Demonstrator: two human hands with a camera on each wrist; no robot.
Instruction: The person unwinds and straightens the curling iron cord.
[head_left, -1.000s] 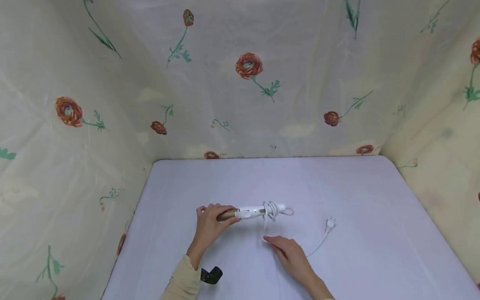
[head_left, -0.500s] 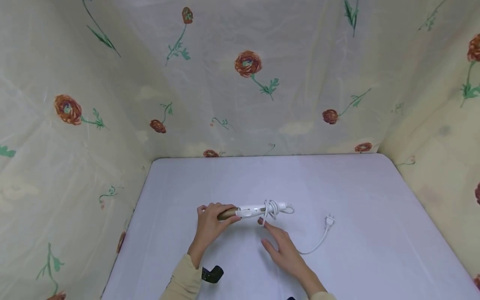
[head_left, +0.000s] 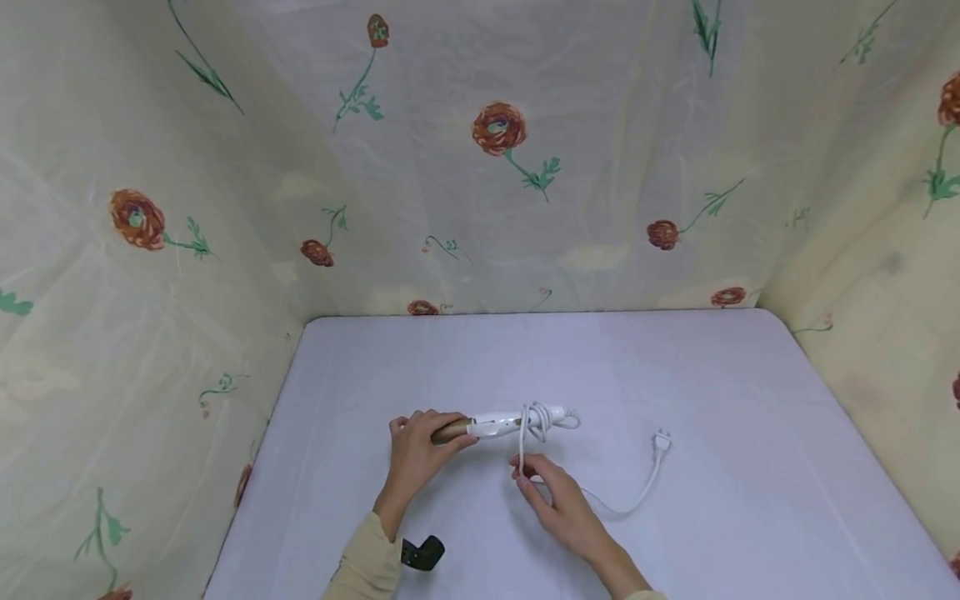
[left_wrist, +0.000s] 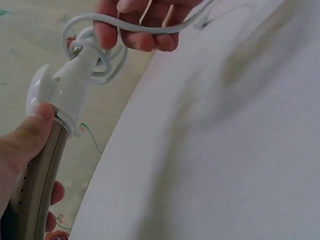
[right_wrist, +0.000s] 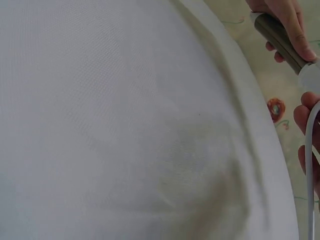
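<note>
A hair straightener (head_left: 493,426), white at one end and gold-brown at the other, is held roughly level over the table. My left hand (head_left: 420,446) grips its gold-brown part; the left wrist view shows the thumb (left_wrist: 37,125) beside the joint with the white part. Several loops of white power cord (left_wrist: 107,65) circle the white end. My right hand (head_left: 558,500) pinches the cord just in front of those loops, its fingers curled and a length crossing them in the left wrist view. From there the cord runs right to a two-pin plug (head_left: 662,442) on the table.
A pale table (head_left: 750,467) with rounded far corners lies beneath both hands. Flower-printed curtains (head_left: 585,167) enclose it at the back and both sides. A black angular piece (head_left: 423,553) sticks out beside the left sleeve (head_left: 367,558).
My right hand moved up to the cord near the straightener, then drew back slightly with the cord pinched, pulling a length toward the near side. The left hand stays almost still.
</note>
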